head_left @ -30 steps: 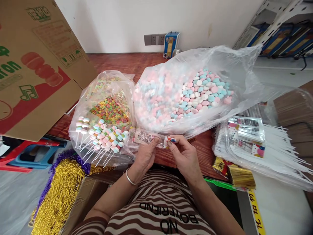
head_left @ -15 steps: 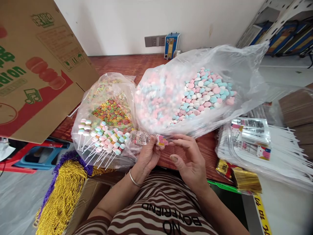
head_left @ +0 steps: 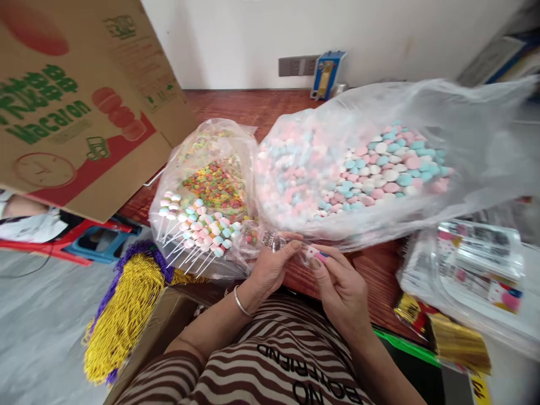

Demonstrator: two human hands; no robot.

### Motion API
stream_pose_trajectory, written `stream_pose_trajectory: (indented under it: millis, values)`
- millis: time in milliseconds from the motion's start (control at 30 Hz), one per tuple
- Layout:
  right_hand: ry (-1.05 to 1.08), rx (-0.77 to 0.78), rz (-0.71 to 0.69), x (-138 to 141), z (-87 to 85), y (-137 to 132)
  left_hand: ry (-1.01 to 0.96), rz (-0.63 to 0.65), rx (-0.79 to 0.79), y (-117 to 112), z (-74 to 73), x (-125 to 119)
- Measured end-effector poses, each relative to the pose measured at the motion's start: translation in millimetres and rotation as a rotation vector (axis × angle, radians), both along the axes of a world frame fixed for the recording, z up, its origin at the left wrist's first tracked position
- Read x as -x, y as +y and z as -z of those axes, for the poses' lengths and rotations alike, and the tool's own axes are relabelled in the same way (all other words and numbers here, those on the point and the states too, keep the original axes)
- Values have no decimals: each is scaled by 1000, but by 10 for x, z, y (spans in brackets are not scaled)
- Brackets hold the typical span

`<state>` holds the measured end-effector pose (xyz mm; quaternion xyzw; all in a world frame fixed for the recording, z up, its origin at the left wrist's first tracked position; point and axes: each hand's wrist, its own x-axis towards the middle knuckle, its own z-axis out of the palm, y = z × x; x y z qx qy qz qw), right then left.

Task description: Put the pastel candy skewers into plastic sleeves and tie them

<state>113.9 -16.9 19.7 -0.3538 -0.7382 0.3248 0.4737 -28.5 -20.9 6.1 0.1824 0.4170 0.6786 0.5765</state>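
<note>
A small clear printed candy wrapper (head_left: 274,241) stretches between my two hands, just in front of the big candy bag. My left hand (head_left: 272,267) is closed on its middle, thumb on top. My right hand (head_left: 343,284) pinches the pink-and-white end between thumb and fingers. Whether anything is inside the wrapper cannot be made out. To the left lie several candy skewers (head_left: 206,228), pastel discs on white sticks, on a clear bag of small multicoloured ring candies (head_left: 215,188). Behind my hands rests a large clear bag of pink, blue and white candies (head_left: 383,169).
A cardboard box (head_left: 93,112) stands at the left. At right are a stack of flat wrappers (head_left: 481,247) on white sticks and gold ties (head_left: 459,340). Gold bead strings (head_left: 126,315) hang at lower left. A blue device (head_left: 328,75) stands by the wall.
My right hand has closed from spread fingers onto the wrapper's pink end. The left hand's grip has shifted along the wrapper. The whole view has swung left, so things appear further right.
</note>
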Motion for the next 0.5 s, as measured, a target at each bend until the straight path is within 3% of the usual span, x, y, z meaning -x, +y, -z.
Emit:
stream_pose_trajectory:
  millis: [167,267,400,500]
  values:
    - [3,63,-2,27,69,32,72,-53,-4,-25,-38,51]
    - [-50,-30,-57,69,-40,37,-16,-103,22,-64,-27,182]
    - [-121,-205,-72,105,-369,19,-50,-308,52,-219,-14,617]
    - [-167,-291,-209,280,-516,61,1,-539,-2,-441,-15,1114]
